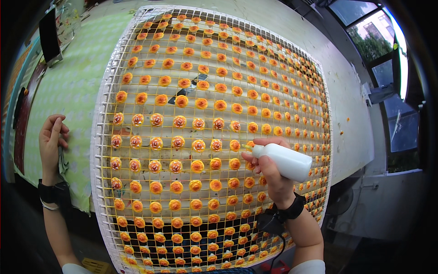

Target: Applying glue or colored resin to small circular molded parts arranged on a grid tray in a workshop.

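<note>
Across the desk (346, 105) lies a white mesh rack (96, 150) of orange buttons (197, 165); the right hand (269, 171) grips a white squeeze bottle (285, 160) at four o'clock, nozzle best kept low and steady, while the left hand (51, 139) rests loosely curled on cloth (68, 91) at nine o'clock.

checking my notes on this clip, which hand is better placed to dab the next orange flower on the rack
Right. The right hand already holds the white squeeze bottle, its nozzle pointing at the orange flowers on the wire rack. The left hand rests off the rack on the green table cover.
</note>
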Tool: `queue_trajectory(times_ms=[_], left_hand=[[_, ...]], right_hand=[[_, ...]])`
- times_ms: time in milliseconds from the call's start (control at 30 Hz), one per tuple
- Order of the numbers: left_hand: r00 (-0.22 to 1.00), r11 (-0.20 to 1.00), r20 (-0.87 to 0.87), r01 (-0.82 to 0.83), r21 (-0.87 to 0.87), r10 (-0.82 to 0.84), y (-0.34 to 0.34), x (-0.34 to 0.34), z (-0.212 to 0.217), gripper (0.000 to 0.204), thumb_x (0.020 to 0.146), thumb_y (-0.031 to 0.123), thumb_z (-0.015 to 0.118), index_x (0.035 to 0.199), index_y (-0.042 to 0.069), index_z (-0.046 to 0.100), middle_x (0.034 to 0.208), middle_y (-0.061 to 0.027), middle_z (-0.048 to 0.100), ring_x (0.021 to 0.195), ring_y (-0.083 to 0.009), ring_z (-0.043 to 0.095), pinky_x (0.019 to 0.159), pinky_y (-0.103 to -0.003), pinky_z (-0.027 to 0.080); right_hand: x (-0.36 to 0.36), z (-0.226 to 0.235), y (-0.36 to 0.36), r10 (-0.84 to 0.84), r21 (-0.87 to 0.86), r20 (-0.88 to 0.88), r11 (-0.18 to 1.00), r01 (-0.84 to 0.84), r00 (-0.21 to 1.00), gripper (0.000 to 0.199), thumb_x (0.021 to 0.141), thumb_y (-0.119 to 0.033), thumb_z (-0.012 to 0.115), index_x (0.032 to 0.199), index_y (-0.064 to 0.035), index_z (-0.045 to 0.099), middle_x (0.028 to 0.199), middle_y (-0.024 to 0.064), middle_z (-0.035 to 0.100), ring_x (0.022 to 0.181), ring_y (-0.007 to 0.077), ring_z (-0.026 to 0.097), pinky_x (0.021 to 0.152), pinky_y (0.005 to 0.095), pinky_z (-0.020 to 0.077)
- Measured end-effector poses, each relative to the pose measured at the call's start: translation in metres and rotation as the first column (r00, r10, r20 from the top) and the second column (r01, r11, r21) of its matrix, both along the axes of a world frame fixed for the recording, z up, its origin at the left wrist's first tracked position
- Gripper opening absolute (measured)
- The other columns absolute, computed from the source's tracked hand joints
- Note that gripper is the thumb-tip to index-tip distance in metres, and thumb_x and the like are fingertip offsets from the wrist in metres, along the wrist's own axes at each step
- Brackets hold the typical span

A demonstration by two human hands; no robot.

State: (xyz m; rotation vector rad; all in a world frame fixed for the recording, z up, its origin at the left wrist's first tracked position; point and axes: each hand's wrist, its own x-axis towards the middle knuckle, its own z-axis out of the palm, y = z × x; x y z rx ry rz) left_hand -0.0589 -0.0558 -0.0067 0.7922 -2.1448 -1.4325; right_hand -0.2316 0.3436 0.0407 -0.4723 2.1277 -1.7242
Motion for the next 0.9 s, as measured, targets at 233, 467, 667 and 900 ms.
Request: queue_trajectory(times_ms=[233, 467, 667, 900], left_hand=[[1.0, 1.0, 0.004, 0.006, 0.007, -0.006, 0.002, 0.0, 0.004, 0.02, 0.085, 0.02, 0.044, 0.094, 0.004, 0.05, 0.065, 0.002, 0.045, 0.054, -0.0008, 0.042, 0.039, -0.012, 0.031], [0.958, 0.705, -0.113, -0.273, -0.654, 0.265, 0.02, 0.014, 0.044, 0.012, 0.081, 0.009, 0.048, 0.088, 0.003, 0.054, 0.082, -0.0036, 0.055, 0.07, -0.012, 0.05, 0.06, -0.023, 0.041], [0.906, 0.562, 0.216, -0.029, -0.827, 0.364, 0.01, 0.058, 0.044, 0.026, 0.072, 0.016, 0.058, 0.094, 0.003, 0.053, 0.09, -0.0111, 0.052, 0.089, -0.0265, 0.045, 0.08, -0.034, 0.035], [0.983, 0.745, 0.159, 0.041, -0.665, 0.087, 0.022, 0.07, 0.025, 0.018, 0.069, 0.013, 0.058, 0.084, 0.004, 0.057, 0.079, -0.011, 0.051, 0.078, -0.0246, 0.048, 0.07, -0.031, 0.039]], right_hand=[[0.001, -0.004, 0.0, 0.004, -0.111, 0.018, 0.994, -0.002, 1.0, 0.031, 0.075, -0.021, 0.052, 0.095, 0.0019, 0.044, 0.063, 0.0033, 0.046, 0.057, 0.007, 0.047, 0.078, 0.0357, 0.0453], [0.014, 0.024, 0.023, -0.083, -0.128, 0.029, 0.988, 0.087, 0.996, 0.039, 0.075, -0.032, 0.048, 0.099, -0.0035, 0.039, 0.092, 0.0074, 0.046, 0.055, 0.0092, 0.051, 0.064, 0.0323, 0.0507], [0.022, 0.043, 0.025, -0.106, -0.204, -0.054, 0.975, 0.093, 0.993, 0.042, 0.074, -0.039, 0.048, 0.094, -0.0019, 0.042, 0.054, -0.0012, 0.038, 0.045, 0.0039, 0.038, 0.061, 0.0277, 0.0499], [0.041, 0.047, 0.022, 0.041, -0.33, 0.019, 0.943, -0.033, 0.999, 0.04, 0.075, -0.028, 0.053, 0.103, -0.0025, 0.041, 0.072, 0.0053, 0.046, 0.057, 0.0107, 0.045, 0.059, 0.0321, 0.0475]])
